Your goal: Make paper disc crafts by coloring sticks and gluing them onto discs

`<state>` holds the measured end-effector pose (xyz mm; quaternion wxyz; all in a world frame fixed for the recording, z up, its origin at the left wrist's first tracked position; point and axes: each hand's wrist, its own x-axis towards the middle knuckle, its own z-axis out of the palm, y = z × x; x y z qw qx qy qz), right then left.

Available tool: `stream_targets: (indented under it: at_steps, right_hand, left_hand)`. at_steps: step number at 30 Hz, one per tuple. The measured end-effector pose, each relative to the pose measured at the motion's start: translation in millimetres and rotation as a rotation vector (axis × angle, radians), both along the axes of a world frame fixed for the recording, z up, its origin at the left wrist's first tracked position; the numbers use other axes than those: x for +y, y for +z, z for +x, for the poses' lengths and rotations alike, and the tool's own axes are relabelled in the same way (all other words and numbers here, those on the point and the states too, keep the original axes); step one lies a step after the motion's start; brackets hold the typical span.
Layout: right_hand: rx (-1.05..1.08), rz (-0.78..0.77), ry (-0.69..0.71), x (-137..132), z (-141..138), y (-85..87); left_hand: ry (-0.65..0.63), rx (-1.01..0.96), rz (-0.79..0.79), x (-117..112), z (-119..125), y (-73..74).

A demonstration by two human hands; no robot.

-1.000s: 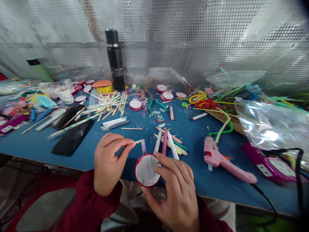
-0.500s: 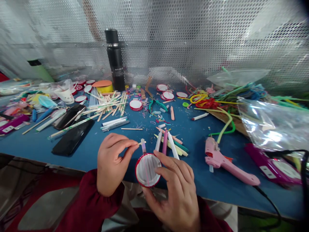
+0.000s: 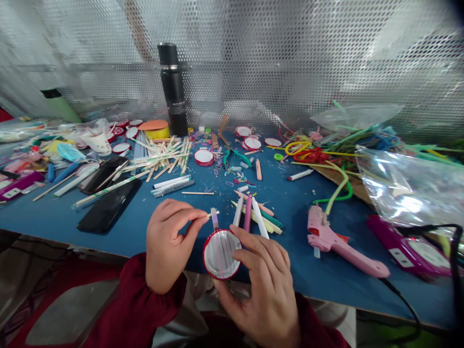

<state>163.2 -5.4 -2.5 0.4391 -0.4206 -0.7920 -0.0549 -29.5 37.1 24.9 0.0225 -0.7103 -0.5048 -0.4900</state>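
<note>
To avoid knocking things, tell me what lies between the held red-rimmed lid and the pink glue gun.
Head view: right hand's fingers, coloured sticks, then bare blue table.

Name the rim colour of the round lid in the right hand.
The lid has a red rim and white inside; the head view shows it best.

Low in the middle of the frame, a round white lid [image 3: 222,253] with a red rim faces the camera, thin pink lines down its face, gripped by the right hand [image 3: 266,285]. A lilac strip [image 3: 214,218] stands at its top edge. The left hand [image 3: 168,244] pinches a tiny pale stick [image 3: 208,214], held level, with its tip at the strip.
</note>
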Motion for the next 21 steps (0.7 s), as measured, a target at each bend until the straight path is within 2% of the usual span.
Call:
stream_targets:
  at_steps: [21]
  right_hand:
    - [0.005, 0.019, 0.0, 2.4, -0.9, -2.7]
  left_hand:
    - [-0.015, -0.001, 0.032, 0.3, -0.8, -0.8]
